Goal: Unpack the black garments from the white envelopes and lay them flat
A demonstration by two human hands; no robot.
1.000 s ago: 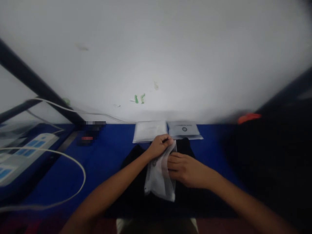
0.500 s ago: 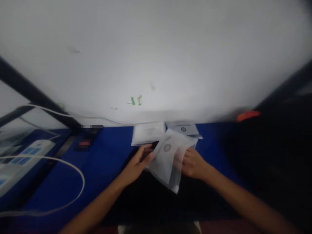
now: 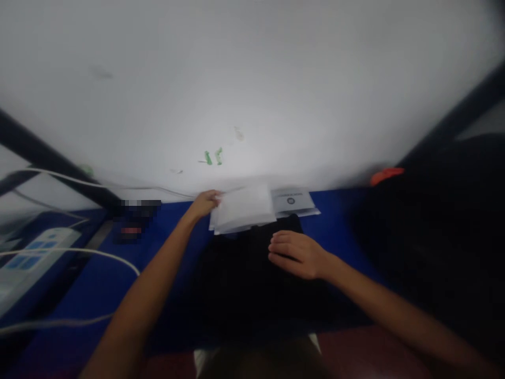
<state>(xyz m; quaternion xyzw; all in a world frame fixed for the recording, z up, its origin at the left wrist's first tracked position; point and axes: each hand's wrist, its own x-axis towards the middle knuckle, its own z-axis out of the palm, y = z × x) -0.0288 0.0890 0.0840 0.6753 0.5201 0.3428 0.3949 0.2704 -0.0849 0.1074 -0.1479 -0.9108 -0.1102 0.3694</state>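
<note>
My left hand (image 3: 207, 203) is closed on the left edge of a whitish plastic bag (image 3: 248, 205), which lies over the pale bags at the back of the blue surface. My right hand (image 3: 299, 254) is empty, its fingers stretched out over a folded black cloth (image 3: 240, 268). To the right of the whitish bag lies a bag with a dark round logo and a line of print (image 3: 291, 201). The black cloth spreads in front of the bags, and its folds are too dark to make out.
A white cable (image 3: 106, 253) loops across the left side, near a white strip with blue parts (image 3: 37, 252). A blurred dark object (image 3: 136, 221) lies at the back left. A large black mass with an orange piece (image 3: 386, 176) stands at right. A white wall (image 3: 252, 79) rises behind.
My left hand has carried the bag up and left onto the pale bags. My right hand has let go of it and now rests over the black cloth. The view has shifted slightly.
</note>
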